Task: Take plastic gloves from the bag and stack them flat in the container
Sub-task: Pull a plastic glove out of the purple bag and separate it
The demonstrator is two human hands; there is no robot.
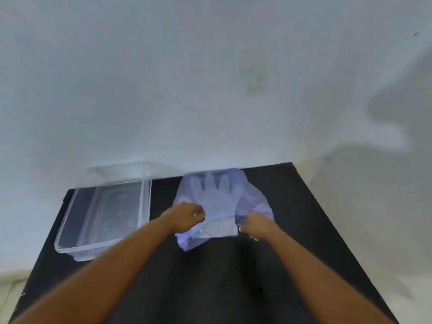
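Observation:
A thin bluish plastic bag (254, 199) lies on the black table (210, 277), its mouth toward me. Through the plastic I see pale gloves (210, 195) lying flat, fingers pointing away. My left hand (187, 215) is closed on the bag's near left edge. My right hand (258, 224) pinches the near right edge of the bag's mouth. A clear rectangular plastic container (145, 206) stands to the left of the bag; it looks to hold nothing.
The table's back edge meets a pale wall (210, 90). The table's right edge runs diagonally at the right, with pale floor beyond. Bare black tabletop lies between my forearms and the bag.

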